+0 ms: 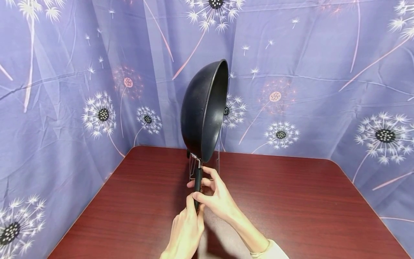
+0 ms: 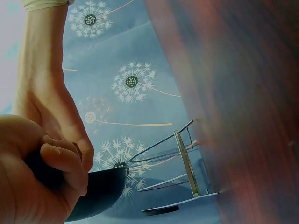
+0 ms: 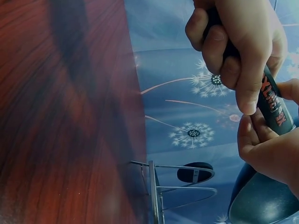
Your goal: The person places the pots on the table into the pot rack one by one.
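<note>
A deep black wok [image 1: 202, 111] is held up on its side, its open face turned to the right in the head view. My left hand [image 1: 185, 230] grips the rear end of its black handle [image 1: 198, 180], fingers curled round it. Farther along, nearer the pan, my right hand [image 1: 221, 198] holds the same handle between thumb and fingers. Red lettering shows on the handle in the right wrist view. Beyond the hands stands a metal wire rack [image 2: 186, 161], partly hidden behind the wok and handle in the head view.
The rack stands on a reddish-brown wooden table [image 1: 291, 201], near its back edge. A black oval piece [image 3: 195, 172] sits at one end of the rack. Blue-purple cloth [image 1: 291, 54] with dandelion prints hangs behind the table and along both sides.
</note>
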{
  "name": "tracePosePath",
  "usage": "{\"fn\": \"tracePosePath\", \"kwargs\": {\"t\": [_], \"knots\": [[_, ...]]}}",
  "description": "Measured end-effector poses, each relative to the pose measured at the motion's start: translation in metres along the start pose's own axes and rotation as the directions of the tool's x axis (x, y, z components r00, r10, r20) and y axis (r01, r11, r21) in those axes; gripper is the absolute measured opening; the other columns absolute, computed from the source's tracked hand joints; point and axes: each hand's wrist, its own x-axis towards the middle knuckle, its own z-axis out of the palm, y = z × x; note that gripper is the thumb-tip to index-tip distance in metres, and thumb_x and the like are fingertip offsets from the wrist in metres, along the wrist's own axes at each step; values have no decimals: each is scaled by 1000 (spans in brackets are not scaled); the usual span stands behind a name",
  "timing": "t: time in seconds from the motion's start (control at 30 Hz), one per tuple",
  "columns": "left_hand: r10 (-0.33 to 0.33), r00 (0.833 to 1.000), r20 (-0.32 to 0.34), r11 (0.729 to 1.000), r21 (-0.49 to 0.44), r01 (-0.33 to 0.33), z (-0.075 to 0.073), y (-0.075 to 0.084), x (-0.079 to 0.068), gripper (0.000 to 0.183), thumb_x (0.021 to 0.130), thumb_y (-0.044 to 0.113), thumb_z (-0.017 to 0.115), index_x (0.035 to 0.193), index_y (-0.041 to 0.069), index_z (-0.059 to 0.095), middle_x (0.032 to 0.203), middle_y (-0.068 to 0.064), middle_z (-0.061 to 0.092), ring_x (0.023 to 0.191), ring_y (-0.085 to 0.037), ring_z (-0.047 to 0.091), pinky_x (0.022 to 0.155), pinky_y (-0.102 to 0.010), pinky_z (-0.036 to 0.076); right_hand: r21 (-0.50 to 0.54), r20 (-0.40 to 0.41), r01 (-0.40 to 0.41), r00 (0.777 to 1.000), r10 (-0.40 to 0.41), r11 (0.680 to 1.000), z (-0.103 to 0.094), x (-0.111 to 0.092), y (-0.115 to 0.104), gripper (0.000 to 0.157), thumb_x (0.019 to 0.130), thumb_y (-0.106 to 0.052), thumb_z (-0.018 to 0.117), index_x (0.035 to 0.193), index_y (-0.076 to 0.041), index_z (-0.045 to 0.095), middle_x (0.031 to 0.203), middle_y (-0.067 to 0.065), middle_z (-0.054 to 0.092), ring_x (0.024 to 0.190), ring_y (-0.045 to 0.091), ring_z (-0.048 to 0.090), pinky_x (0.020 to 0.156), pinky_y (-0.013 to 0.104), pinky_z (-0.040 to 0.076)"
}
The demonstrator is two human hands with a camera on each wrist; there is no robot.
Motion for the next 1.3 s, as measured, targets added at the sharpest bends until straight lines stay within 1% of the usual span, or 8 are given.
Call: {"fn": "tracePosePath", "kwargs": {"t": [0.07, 0.23, 0.43, 0.53, 0.7, 0.97, 1.13, 1.3], "knots": [[6, 1000, -3, 1000, 2, -6, 0, 0, 0, 31, 89, 12, 71, 112, 6, 50, 58, -4, 57, 45, -26, 57, 41, -34, 40, 3, 6, -4, 1000, 4, 1000, -1, 0, 2, 68, 86, 2, 68, 144, -6, 34, 111, 24, 70, 82, 12, 67, 75, 23, 54], [10, 1000, -4, 1000, 14, -10, 1, -1, -2, 31, 89, 12, 71, 111, 6, 50, 57, -3, 57, 45, -25, 57, 41, -34, 39, 31, 9, -40, 999, 40, 999, -1, -1, 4, 69, 86, 2, 68, 144, -8, 33, 113, 27, 68, 81, 13, 68, 67, 23, 54], [12, 1000, -1, 999, 30, -11, 3, -2, -3, 31, 88, 12, 71, 110, 6, 50, 58, -5, 58, 45, -26, 57, 40, -34, 39, 61, 9, -71, 997, 70, 996, -2, -3, 7, 70, 87, 2, 67, 145, -6, 30, 115, 31, 66, 78, 12, 67, 59, 24, 54], [8, 1000, 9, 999, 32, -9, 4, -2, -4, 31, 89, 12, 71, 110, 6, 49, 58, -6, 58, 44, -27, 57, 40, -34, 38, 66, 4, -68, 998, 68, 996, -2, -4, 8, 69, 86, 3, 66, 145, -5, 30, 114, 30, 67, 77, 12, 66, 59, 24, 54], [2, 1000, 17, 1000, 25, -2, 5, -2, -5, 30, 89, 11, 70, 110, 6, 49, 58, -6, 59, 44, -26, 57, 39, -32, 37, 67, 6, -66, 998, 66, 996, -2, -5, 8, 68, 87, 3, 67, 144, -8, 32, 114, 30, 67, 78, 13, 67, 60, 24, 54], [-11, 999, 39, 1000, 27, 10, 7, -2, -6, 29, 90, 11, 69, 110, 6, 49, 59, -6, 59, 45, -25, 57, 40, -32, 37, 59, 10, -96, 995, 96, 994, -4, -6, 11, 67, 87, 1, 67, 144, -13, 33, 115, 29, 67, 79, 13, 68, 61, 25, 55], [-15, 999, 44, 999, 39, 13, 7, -2, -7, 30, 90, 12, 69, 111, 6, 49, 59, -6, 60, 45, -26, 57, 40, -33, 36, 41, 19, -102, 995, 102, 994, -4, -6, 14, 66, 88, 0, 67, 143, -13, 32, 115, 30, 66, 81, 14, 69, 63, 25, 55], [-15, 999, 50, 999, 40, 13, 6, -1, -7, 31, 90, 13, 69, 112, 6, 49, 59, -6, 60, 45, -26, 57, 40, -33, 36, 47, 12, -108, 994, 107, 993, -5, -7, 14, 67, 87, 1, 66, 143, -13, 32, 115, 29, 67, 81, 14, 69, 62, 25, 55]]}}
